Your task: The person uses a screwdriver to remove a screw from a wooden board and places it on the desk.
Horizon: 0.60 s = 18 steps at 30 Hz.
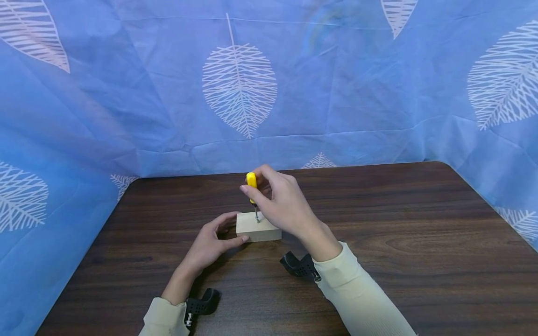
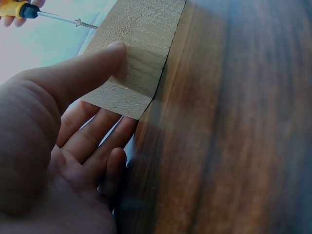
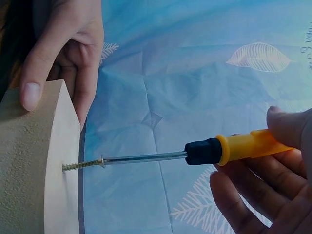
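Note:
A pale wooden block [image 1: 252, 228] lies on the dark table. My left hand [image 1: 212, 242] grips its left end, the thumb on the near side and the fingers round the far side. From the block's top face stands a screw [image 3: 83, 165], partly sunk, with much of its thread showing. The tip of a screwdriver [image 3: 146, 157] meets the screw head, its shaft roughly in line with the screw. My right hand [image 1: 286, 200] holds the yellow and black handle [image 3: 243, 147] between thumb and fingers. In the left wrist view the block [image 2: 141, 44] partly hides behind the thumb.
The brown wood-grain table [image 1: 420, 242] extends to both sides of the block. A blue cloth [image 1: 336, 84] with white leaf prints hangs behind it. Black wrist mounts [image 1: 203, 302] sit at both cuffs, low over the table.

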Available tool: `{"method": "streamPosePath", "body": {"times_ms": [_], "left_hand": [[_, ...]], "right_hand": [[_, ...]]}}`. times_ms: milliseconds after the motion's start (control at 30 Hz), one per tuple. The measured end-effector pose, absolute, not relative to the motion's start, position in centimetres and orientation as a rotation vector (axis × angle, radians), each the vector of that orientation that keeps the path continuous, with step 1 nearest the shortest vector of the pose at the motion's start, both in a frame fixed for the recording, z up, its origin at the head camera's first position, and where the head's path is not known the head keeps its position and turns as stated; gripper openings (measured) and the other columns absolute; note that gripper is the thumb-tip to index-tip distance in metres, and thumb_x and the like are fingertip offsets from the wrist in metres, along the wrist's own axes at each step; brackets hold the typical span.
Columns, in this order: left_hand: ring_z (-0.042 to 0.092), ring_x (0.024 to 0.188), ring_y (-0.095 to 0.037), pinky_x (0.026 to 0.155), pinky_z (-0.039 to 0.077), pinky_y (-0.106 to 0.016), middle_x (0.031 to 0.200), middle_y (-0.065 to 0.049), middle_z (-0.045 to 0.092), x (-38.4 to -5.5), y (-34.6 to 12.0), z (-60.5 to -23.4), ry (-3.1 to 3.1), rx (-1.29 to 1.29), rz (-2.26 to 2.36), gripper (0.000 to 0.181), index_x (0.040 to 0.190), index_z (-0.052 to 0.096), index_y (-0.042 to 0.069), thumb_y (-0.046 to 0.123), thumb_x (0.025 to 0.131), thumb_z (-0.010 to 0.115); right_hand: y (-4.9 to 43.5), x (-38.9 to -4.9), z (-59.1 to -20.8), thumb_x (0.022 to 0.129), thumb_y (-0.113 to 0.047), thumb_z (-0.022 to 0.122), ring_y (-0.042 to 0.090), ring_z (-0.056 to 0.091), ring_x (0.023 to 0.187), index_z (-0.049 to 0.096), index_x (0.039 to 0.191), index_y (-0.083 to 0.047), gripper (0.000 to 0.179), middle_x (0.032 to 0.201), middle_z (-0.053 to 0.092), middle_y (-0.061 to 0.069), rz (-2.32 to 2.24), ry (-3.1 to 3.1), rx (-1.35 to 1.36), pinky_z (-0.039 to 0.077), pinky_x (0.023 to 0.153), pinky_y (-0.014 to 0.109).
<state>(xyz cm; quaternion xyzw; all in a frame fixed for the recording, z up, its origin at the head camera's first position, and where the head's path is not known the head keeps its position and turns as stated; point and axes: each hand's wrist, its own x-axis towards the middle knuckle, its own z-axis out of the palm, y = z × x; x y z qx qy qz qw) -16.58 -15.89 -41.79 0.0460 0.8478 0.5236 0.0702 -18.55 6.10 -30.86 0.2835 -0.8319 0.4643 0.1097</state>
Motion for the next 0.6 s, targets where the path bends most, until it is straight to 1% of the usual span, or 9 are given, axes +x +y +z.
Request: {"method": "streamPosePath", "body": {"times_ms": [100,200,333,467,533,600], "left_hand": [[0.057,0.144,-0.035,0.119,0.041,-0.066,0.152,-0.006,0.065,-16.60,-15.91,-41.79,2.541,0.142,1.580,0.061,0.150,0.062,0.025,0.032,0.094,0.086],[0.057,0.143,-0.034,0.119,0.042,-0.065,0.152,-0.006,0.065,-16.58,-15.94,-41.78,2.537,0.148,1.587,0.061,0.150,0.062,0.024,0.031,0.094,0.086],[0.058,0.143,-0.034,0.119,0.042,-0.064,0.151,-0.006,0.066,-16.55,-15.96,-41.79,2.539,0.143,1.588,0.061,0.149,0.063,0.024,0.031,0.094,0.086],[0.058,0.143,-0.034,0.120,0.041,-0.065,0.152,-0.006,0.066,-16.58,-15.95,-41.80,2.543,0.138,1.583,0.060,0.149,0.063,0.024,0.032,0.094,0.087],[0.058,0.143,-0.034,0.119,0.041,-0.065,0.152,-0.006,0.066,-16.60,-15.92,-41.81,2.544,0.137,1.582,0.060,0.149,0.063,0.025,0.032,0.094,0.087],[0.058,0.142,-0.034,0.119,0.041,-0.065,0.151,-0.006,0.066,-16.60,-15.88,-41.81,2.545,0.137,1.581,0.060,0.149,0.063,0.025,0.032,0.094,0.087]], "right_hand": [[6.10,-18.56,-30.82,0.108,-0.022,0.068,0.012,0.072,0.086,0.069,0.121,-0.010,0.018,0.100,0.075,0.001,1.355,-2.446,0.843,0.062,0.080,0.030],[6.08,-18.56,-30.73,0.109,-0.021,0.067,0.011,0.071,0.088,0.069,0.126,-0.009,0.022,0.103,0.075,0.002,1.340,-2.450,0.851,0.062,0.082,0.030],[6.08,-18.56,-30.74,0.107,-0.022,0.070,0.012,0.073,0.086,0.066,0.131,-0.009,0.028,0.106,0.078,0.003,1.360,-2.448,0.839,0.062,0.081,0.030],[6.15,-18.49,-30.77,0.103,-0.022,0.076,0.017,0.076,0.082,0.064,0.124,-0.009,0.027,0.103,0.081,0.005,1.411,-2.432,0.818,0.063,0.077,0.030],[6.19,-18.45,-30.74,0.103,-0.020,0.076,0.017,0.077,0.081,0.063,0.119,-0.009,0.023,0.101,0.081,0.006,1.437,-2.425,0.819,0.063,0.075,0.029],[6.23,-18.42,-30.70,0.103,-0.019,0.075,0.015,0.076,0.081,0.063,0.117,-0.009,0.021,0.102,0.081,0.006,1.453,-2.426,0.825,0.063,0.074,0.029]]}}
